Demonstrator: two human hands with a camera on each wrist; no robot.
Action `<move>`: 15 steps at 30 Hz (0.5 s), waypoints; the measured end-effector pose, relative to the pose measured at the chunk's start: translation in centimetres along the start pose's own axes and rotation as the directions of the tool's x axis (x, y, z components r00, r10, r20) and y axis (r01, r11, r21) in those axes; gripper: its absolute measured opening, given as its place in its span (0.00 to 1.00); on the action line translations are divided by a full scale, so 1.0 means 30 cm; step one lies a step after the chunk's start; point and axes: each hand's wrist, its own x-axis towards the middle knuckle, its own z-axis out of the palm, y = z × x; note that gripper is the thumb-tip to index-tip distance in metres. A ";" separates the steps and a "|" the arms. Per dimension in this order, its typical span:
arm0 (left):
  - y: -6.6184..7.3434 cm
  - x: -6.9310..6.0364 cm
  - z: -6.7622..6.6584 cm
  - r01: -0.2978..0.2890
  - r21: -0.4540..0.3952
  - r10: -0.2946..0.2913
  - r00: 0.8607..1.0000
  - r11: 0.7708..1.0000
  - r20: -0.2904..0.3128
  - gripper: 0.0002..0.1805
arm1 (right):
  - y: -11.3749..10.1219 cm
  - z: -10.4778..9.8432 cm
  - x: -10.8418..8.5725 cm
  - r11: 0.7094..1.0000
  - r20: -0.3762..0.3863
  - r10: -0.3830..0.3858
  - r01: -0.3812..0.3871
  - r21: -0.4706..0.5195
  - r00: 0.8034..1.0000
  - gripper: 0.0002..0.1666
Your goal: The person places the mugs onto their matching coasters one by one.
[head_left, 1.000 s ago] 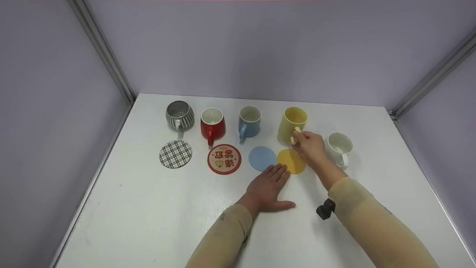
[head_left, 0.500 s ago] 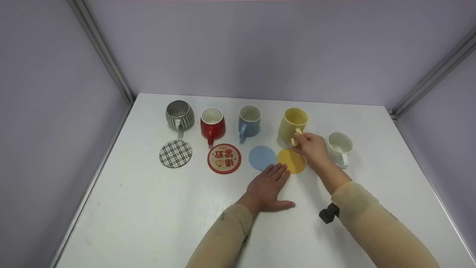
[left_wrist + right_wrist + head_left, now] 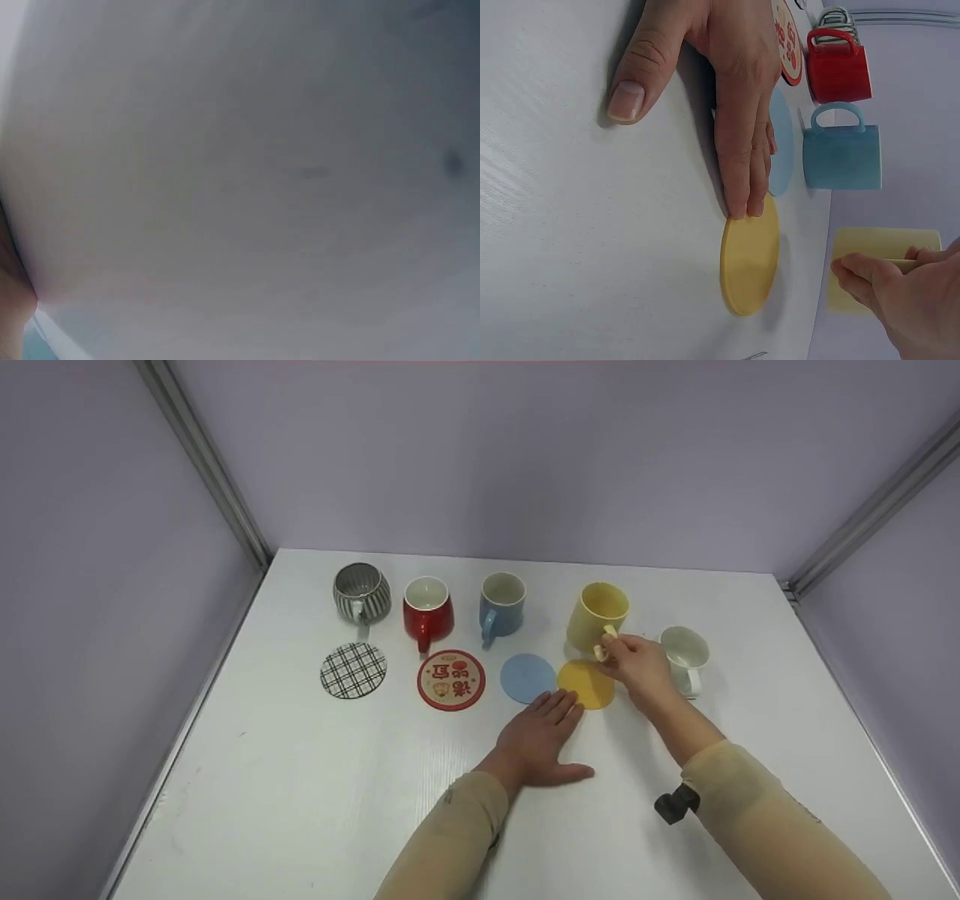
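My right hand (image 3: 636,664) pinches the handle of a yellow mug (image 3: 590,622), which looks raised off the tabletop in the right wrist view. Just in front of that mug lies a yellow round coaster (image 3: 592,690). My left hand (image 3: 536,741) lies flat with fingers straight and thumb spread, its fingertips on the near left edge of the yellow coaster. A light blue coaster (image 3: 527,679) lies beside it, close to those fingertips. The left wrist view is mostly a blurred pale surface, with a bit of skin (image 3: 11,315) at its left edge.
Left of the yellow mug stand a blue mug (image 3: 506,619), a red mug (image 3: 435,622) and a grey striped mug (image 3: 371,604). Before them lie a red patterned coaster (image 3: 451,680) and a checked coaster (image 3: 354,670). A white mug (image 3: 679,664) stands near my right wrist.
The yellow mug has shifted slightly to the right in my right hand's grip, and the right forearm has moved right with it. My left hand has stayed in place.
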 end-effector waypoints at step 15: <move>0.001 0.002 0.000 0.010 0.001 -0.010 1.000 1.000 0.017 0.59 | 0.009 -0.013 -0.047 0.999 -0.008 -0.005 0.005 0.044 1.000 0.27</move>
